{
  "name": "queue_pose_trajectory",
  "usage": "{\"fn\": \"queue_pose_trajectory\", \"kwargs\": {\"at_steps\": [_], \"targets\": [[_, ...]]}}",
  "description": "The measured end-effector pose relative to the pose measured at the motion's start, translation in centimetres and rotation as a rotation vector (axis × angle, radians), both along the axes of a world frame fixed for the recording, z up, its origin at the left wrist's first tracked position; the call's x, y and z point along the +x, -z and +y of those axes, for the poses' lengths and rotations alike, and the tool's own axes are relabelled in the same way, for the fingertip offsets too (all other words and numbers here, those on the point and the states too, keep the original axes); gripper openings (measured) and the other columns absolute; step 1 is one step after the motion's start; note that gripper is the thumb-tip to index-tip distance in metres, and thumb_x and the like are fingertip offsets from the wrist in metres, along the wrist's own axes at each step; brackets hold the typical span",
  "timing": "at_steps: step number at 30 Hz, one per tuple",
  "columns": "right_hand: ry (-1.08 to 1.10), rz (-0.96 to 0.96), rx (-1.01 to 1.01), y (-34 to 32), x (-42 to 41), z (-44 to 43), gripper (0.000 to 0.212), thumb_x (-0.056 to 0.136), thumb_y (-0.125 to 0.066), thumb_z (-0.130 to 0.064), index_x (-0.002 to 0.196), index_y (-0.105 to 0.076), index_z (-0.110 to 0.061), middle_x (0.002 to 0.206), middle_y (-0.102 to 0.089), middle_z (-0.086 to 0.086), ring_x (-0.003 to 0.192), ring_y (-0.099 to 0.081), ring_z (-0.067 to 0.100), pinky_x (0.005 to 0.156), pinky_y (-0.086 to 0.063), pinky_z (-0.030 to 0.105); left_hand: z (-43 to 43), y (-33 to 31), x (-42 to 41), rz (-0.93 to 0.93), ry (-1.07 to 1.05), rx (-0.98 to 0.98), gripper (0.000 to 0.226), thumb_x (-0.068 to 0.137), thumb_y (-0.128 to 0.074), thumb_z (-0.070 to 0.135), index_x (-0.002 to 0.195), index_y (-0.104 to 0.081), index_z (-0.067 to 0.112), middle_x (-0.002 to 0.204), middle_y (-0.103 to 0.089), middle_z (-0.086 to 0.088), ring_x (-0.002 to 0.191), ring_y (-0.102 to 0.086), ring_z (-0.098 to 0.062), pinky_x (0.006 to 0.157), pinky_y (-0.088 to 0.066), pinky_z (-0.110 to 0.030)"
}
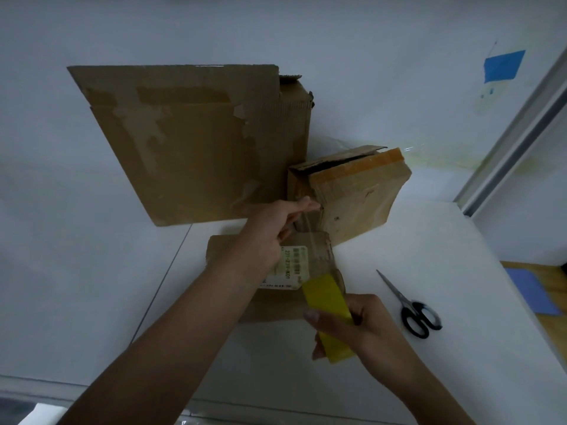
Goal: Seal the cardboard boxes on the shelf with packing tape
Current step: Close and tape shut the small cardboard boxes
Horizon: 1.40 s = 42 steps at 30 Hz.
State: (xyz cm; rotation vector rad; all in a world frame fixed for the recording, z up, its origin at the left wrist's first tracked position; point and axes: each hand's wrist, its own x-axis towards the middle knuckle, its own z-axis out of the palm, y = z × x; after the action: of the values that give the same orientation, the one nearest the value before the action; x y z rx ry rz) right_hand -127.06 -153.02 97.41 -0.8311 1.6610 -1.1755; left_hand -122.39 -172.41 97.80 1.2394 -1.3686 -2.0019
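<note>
My right hand (365,326) grips a yellowish roll of packing tape (329,308) low in the middle of the view. A clear strip (310,240) runs from the roll up to my left hand (276,228), which pinches its free end against the front corner of a small cardboard box (356,191). That box leans tilted, its top flap partly lifted, with an orange band along one edge. Under the strip lies a flat cardboard box with a white shipping label (291,265). A large cardboard box (190,139) stands behind, against the wall.
Black-handled scissors (411,308) lie on the white surface (429,240) to the right of my right hand. The surface's right edge drops to a wooden floor with a blue mat (534,292). A blue tape patch (503,65) is on the wall at upper right.
</note>
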Motion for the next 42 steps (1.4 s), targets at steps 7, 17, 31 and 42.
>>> {"fn": "queue_pose_trajectory", "kwargs": {"at_steps": [7, 17, 31, 42], "targets": [[0.098, -0.287, 0.31, 1.2, 0.9, 0.2, 0.048, 0.087, -0.065, -0.04, 0.069, -0.064, 0.004, 0.059, -0.066, 0.021, 0.048, -0.062, 0.027, 0.054, -0.053, 0.028, -0.7, 0.9, -1.1, -0.043, -0.053, -0.009, 0.04, 0.067, -0.084, 0.036, 0.101, -0.076, 0.017, 0.108, -0.069, -0.008, 0.1, -0.062, -0.029, 0.086, -0.053, -0.042], [0.082, -0.389, 0.306, 2.5, 1.6, -0.5, 0.047, 0.096, -0.052, -0.041, 0.105, -0.065, 0.003, 0.068, -0.068, 0.026, 0.054, -0.066, 0.027, 0.055, -0.056, 0.028, -2.0, 6.7, -0.4, -0.212, 0.116, -0.748, 0.025, 0.1, -0.056, 0.036, 0.096, -0.077, 0.023, 0.092, -0.075, 0.01, 0.088, -0.068, -0.005, 0.084, -0.052, -0.029], [0.017, -0.342, 0.256, 3.3, 3.6, -1.3, 0.037, 0.097, -0.054, -0.034, 0.107, -0.059, 0.001, 0.07, -0.071, 0.02, 0.047, -0.062, 0.025, 0.05, -0.054, 0.028, -2.4, 7.1, 4.6, -0.288, -0.17, -0.632, 0.028, 0.099, -0.057, 0.039, 0.084, -0.076, 0.026, 0.078, -0.075, 0.013, 0.078, -0.069, -0.002, 0.077, -0.051, -0.028], [0.013, -0.168, 0.285, 2.7, 2.8, -1.2, 0.04, 0.1, -0.048, -0.04, 0.104, -0.065, -0.004, 0.073, -0.073, 0.018, 0.048, -0.063, 0.024, 0.049, -0.051, 0.026, -3.0, 7.5, 3.8, -0.325, -0.161, -0.699, 0.044, 0.086, -0.054, 0.068, 0.101, -0.077, 0.033, 0.103, -0.067, 0.014, 0.105, -0.061, -0.014, 0.098, -0.048, -0.045]]}}
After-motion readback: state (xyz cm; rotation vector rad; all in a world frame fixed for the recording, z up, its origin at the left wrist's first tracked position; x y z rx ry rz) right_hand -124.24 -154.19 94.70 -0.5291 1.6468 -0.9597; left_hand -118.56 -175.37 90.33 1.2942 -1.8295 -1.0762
